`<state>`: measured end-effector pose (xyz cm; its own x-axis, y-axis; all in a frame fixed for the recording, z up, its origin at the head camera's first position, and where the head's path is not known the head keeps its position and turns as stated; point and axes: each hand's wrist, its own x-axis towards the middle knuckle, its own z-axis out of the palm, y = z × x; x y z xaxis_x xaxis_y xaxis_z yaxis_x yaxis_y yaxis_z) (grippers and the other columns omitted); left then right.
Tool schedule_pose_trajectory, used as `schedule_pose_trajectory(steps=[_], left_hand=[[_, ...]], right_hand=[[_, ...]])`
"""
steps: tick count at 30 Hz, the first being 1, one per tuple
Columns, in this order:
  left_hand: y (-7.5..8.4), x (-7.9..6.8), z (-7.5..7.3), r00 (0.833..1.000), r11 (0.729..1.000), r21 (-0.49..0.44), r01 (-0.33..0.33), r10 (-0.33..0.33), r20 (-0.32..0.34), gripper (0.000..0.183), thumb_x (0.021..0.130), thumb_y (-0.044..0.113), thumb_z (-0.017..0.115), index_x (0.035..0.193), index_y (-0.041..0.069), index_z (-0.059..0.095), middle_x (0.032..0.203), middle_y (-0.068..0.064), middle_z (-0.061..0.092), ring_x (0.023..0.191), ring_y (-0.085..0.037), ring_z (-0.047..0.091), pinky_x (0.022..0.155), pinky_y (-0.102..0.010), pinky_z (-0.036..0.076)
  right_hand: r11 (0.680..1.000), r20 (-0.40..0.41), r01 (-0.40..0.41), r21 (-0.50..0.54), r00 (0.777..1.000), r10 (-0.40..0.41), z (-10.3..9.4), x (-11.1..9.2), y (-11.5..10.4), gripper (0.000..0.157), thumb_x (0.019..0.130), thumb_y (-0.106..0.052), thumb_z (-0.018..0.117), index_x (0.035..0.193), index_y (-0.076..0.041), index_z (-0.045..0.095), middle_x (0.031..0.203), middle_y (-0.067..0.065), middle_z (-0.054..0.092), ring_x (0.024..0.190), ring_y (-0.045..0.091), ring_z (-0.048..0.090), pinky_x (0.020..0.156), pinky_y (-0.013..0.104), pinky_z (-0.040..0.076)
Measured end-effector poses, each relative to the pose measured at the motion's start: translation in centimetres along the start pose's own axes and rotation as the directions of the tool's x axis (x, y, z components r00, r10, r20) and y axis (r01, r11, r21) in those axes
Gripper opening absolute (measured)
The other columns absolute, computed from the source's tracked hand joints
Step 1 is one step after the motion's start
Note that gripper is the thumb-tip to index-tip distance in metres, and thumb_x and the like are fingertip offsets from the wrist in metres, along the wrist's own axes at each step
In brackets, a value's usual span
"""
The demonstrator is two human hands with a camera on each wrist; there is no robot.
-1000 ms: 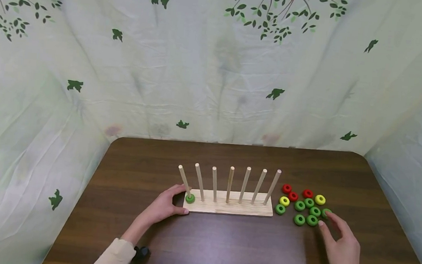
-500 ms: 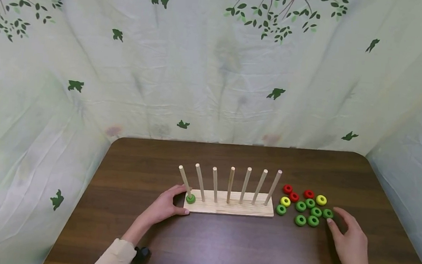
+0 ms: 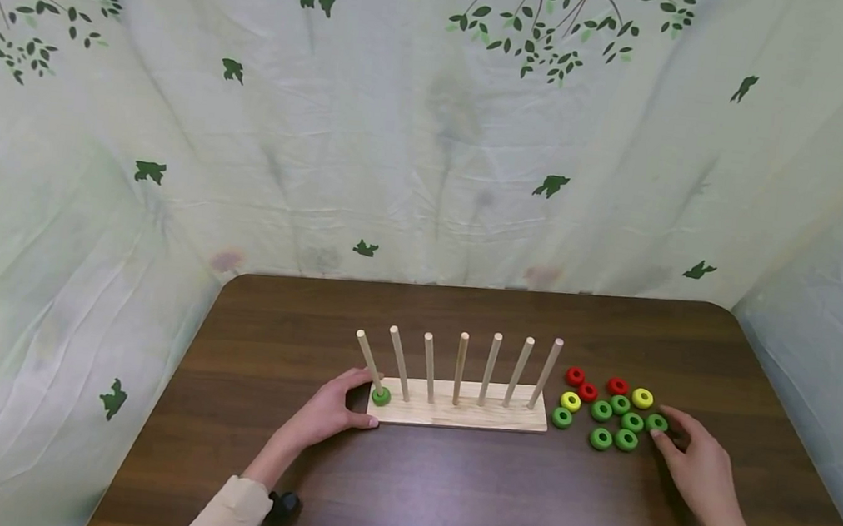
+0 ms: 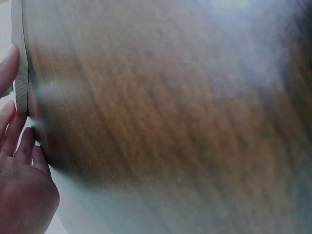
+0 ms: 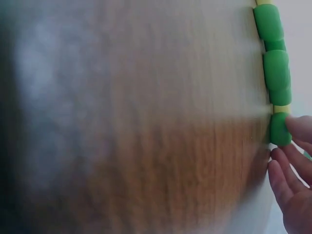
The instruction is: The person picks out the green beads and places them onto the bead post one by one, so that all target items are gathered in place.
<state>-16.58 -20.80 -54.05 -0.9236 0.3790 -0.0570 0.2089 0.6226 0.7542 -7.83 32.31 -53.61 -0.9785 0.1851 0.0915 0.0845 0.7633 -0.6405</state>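
A wooden peg rack (image 3: 461, 417) with a row of several upright pegs stands mid-table. One green ring (image 3: 380, 396) sits at the bottom of its leftmost peg. My left hand (image 3: 334, 406) grips the rack's left end, thumb at the front edge and fingers behind; the left wrist view shows the same hold on the base's end (image 4: 21, 92). At the right, my right hand (image 3: 700, 467) pinches another green ring (image 3: 656, 423) between thumb and forefinger, at the near-right edge of the loose rings. In the right wrist view the thumb lies against that ring (image 5: 280, 129).
Loose rings lie right of the rack: several green ones (image 3: 626, 440), red ones (image 3: 617, 386) at the back and two yellow ones, one (image 3: 570, 401) close to the rack's right end. The brown table (image 3: 476, 502) meets a leaf-patterned cloth (image 3: 429, 172) behind.
My right hand has moved a little right, and the green ring by its fingertips has shifted right, away from the others. Thumb and forefinger have closed on it. My left hand stays put.
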Motion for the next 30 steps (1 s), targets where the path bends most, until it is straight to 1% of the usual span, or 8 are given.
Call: schedule_pose_trajectory(steps=[6,14,20,26,30], left_hand=[[0.0,-0.1,0.0,1.000,1.000,-0.005,-0.004,0.004,-0.001,0.068,0.072,0.024,0.089,0.133,0.018,0.062,0.141,-0.007,0.052,0.136,-0.028,0.041,0.109,-0.050,0.032],[-0.1,0.0,0.0,1.000,1.000,-0.011,-0.008,0.008,-0.006,0.067,0.071,0.023,0.090,0.132,0.018,0.062,0.141,-0.007,0.053,0.136,-0.028,0.041,0.109,-0.049,0.032],[-0.2,0.0,0.0,1.000,1.000,-0.007,-0.009,0.009,-0.001,0.068,0.071,0.023,0.089,0.133,0.016,0.061,0.141,-0.008,0.052,0.136,-0.028,0.041,0.109,-0.048,0.032],[-0.2,0.0,0.0,1.000,1.000,-0.005,-0.012,0.012,0.004,0.068,0.072,0.023,0.089,0.133,0.016,0.061,0.142,-0.009,0.051,0.136,-0.029,0.040,0.109,-0.049,0.032],[-0.1,0.0,0.0,1.000,1.000,-0.005,-0.013,0.013,0.004,0.067,0.072,0.023,0.089,0.132,0.016,0.062,0.142,-0.010,0.051,0.136,-0.030,0.040,0.109,-0.050,0.032]], right_hand=[[1.000,0.013,0.016,-0.007,1.000,-0.016,-0.1,0.3,0.1,0.039,0.097,-0.017,0.065,0.130,0.002,0.058,0.117,0.031,0.061,0.101,0.049,0.061,0.078,0.060,0.048],[1.000,0.031,0.012,-0.009,0.999,-0.012,-0.3,0.5,0.1,0.038,0.095,-0.017,0.068,0.127,0.001,0.059,0.110,0.028,0.065,0.095,0.046,0.064,0.074,0.059,0.048],[1.000,0.050,0.009,-0.016,0.999,-0.008,-0.4,0.5,0.3,0.037,0.095,-0.016,0.067,0.128,-0.001,0.059,0.110,0.026,0.066,0.093,0.045,0.065,0.071,0.057,0.050],[1.000,0.030,0.016,-0.020,0.999,-0.015,-0.7,0.1,0.2,0.036,0.095,-0.015,0.066,0.127,0.000,0.060,0.108,0.025,0.066,0.092,0.044,0.064,0.072,0.057,0.049],[0.999,0.012,0.020,-0.025,1.000,-0.019,-1.1,-0.2,-0.1,0.036,0.096,-0.017,0.066,0.126,0.000,0.060,0.108,0.024,0.065,0.093,0.041,0.062,0.070,0.054,0.047]])
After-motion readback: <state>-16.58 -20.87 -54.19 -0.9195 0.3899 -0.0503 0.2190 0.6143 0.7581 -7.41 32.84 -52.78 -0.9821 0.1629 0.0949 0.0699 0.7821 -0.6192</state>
